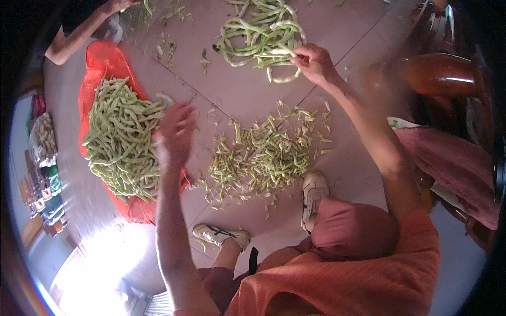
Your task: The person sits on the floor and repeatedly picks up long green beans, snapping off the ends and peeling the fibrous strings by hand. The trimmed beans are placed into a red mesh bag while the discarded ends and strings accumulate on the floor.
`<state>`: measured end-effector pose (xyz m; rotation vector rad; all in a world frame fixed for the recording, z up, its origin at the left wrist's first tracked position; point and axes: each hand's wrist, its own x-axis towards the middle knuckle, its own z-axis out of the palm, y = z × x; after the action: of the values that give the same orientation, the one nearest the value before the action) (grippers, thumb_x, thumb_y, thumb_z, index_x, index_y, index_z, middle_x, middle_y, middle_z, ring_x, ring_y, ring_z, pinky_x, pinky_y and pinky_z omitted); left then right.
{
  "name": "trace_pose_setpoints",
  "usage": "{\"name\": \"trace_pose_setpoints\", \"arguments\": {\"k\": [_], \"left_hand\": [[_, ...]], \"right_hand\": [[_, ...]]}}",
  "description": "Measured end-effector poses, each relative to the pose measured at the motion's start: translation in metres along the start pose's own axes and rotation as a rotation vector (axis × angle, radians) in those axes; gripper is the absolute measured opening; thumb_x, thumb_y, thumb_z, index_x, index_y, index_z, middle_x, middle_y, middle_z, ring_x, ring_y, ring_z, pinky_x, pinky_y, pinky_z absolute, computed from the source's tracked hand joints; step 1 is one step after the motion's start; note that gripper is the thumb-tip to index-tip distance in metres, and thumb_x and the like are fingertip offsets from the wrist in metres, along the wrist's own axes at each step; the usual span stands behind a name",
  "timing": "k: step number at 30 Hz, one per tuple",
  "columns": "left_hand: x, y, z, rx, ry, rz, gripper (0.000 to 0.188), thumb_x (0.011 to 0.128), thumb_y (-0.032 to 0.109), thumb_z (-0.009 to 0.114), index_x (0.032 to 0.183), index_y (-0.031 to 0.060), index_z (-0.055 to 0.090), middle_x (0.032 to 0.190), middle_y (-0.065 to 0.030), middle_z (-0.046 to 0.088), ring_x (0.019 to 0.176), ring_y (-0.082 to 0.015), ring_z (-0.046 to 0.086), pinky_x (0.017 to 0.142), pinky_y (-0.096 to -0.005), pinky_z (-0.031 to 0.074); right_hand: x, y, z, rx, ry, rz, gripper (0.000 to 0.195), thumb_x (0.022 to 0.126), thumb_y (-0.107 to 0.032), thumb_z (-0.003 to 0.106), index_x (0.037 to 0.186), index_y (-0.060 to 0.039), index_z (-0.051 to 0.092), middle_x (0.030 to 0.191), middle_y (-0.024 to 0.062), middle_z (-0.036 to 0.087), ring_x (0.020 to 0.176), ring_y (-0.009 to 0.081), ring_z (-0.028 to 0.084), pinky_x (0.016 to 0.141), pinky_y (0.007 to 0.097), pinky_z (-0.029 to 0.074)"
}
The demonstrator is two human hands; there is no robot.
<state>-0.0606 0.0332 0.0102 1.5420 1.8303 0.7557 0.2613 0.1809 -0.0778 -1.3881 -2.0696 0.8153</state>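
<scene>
Over the right edge of a heap of broken green bean pieces (122,138), which lies on a red mesh bag (106,59), my left hand (178,126) is blurred; whether it holds anything cannot be told. My right hand (314,63) pinches a long pale green bean (286,50) at the edge of a loose pile of whole long beans (257,35) on the tiled floor. Between my arms, in front of my shoes, a scattered pile of bean ends and strings (265,154) covers part of the floor.
At the upper left, another person's arm (79,37) reaches over bean scraps (168,47). Dark polished wooden furniture (438,75) and a reddish cloth (446,158) are on the right. Bagged goods (44,138) stand at the far left. My shoes (223,235) flank the near floor.
</scene>
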Motion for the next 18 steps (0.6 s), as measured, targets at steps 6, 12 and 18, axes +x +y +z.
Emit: {"name": "trace_pose_setpoints", "arguments": {"k": [6, 12, 18], "left_hand": [[0.025, 0.071, 0.064, 0.233, -0.282, 0.299, 0.024, 0.086, 0.021, 0.054, 0.103, 0.0047, 0.058, 0.104, -0.0115, 0.057, 0.086, -0.0235, 0.060, 0.070, -0.0340, 0.050], [0.026, 0.085, 0.072, 0.311, -0.390, 0.555, 0.020, 0.085, 0.020, 0.052, 0.084, 0.0011, 0.058, 0.078, -0.0118, 0.058, 0.068, -0.0256, 0.058, 0.060, -0.0361, 0.046], [0.005, 0.087, 0.094, -0.382, -0.096, 0.265, 0.024, 0.087, 0.017, 0.051, 0.071, -0.0012, 0.054, 0.059, -0.0057, 0.050, 0.053, -0.0139, 0.048, 0.048, -0.0285, 0.039]], "right_hand": [[-0.043, -0.084, -0.014, 0.012, -0.159, -0.496, 0.015, 0.071, -0.005, 0.066, 0.084, -0.0027, 0.059, 0.076, 0.0073, 0.054, 0.063, 0.0206, 0.056, 0.054, 0.0316, 0.046], [-0.052, -0.101, -0.033, 0.098, -0.272, -0.502, 0.010, 0.076, -0.013, 0.062, 0.083, -0.0055, 0.061, 0.074, 0.0073, 0.055, 0.071, 0.0235, 0.058, 0.061, 0.0351, 0.047], [-0.066, -0.112, -0.026, 0.395, -0.080, -0.265, 0.011, 0.079, -0.010, 0.062, 0.077, 0.0008, 0.060, 0.064, 0.0055, 0.054, 0.058, 0.0134, 0.049, 0.052, 0.0271, 0.039]]}}
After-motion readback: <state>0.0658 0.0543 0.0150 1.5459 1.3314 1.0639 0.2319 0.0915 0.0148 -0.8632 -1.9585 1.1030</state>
